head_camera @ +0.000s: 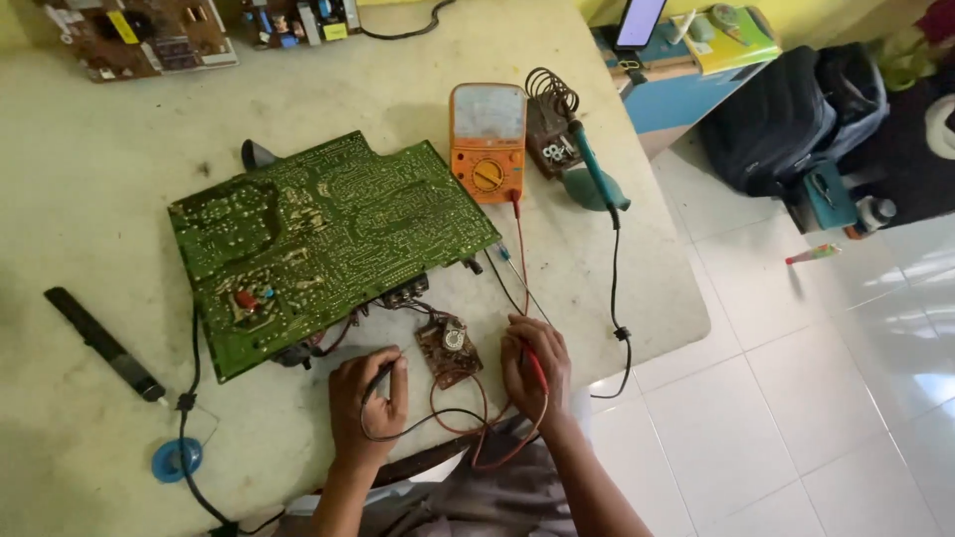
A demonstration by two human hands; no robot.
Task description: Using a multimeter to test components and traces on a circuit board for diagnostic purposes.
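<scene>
Small brown circuit board (449, 349): lies flat near the front edge of the pale worktable (119, 199), between the two hands, wired to the large board behind it.

Right hand (534, 364): just right of the small board; fingers curled together, pinching a red test probe (535, 366) whose tip points toward the board's right edge. Contact cannot be made out.

Left hand (368, 400): just left of the small board; fingers closed around a black test probe (382, 374), tip aimed at the board's left side.

Red and black leads (468, 430): loop along the table edge below the hands.

Large green circuit board (323, 239): solder side up, tilted, behind the small board.

Orange analogue multimeter (487, 141): beyond the green board's right corner.

Soldering iron (595, 174), teal handle: resting in a coil stand (550, 124) right of the meter.

Flat black bar-shaped object (102, 343): far left.

Blue tape roll (178, 459): front left, beside a black cable (191, 398).

Dark backpack (791, 114): on the tiled floor (796, 398), well apart to the right.
</scene>
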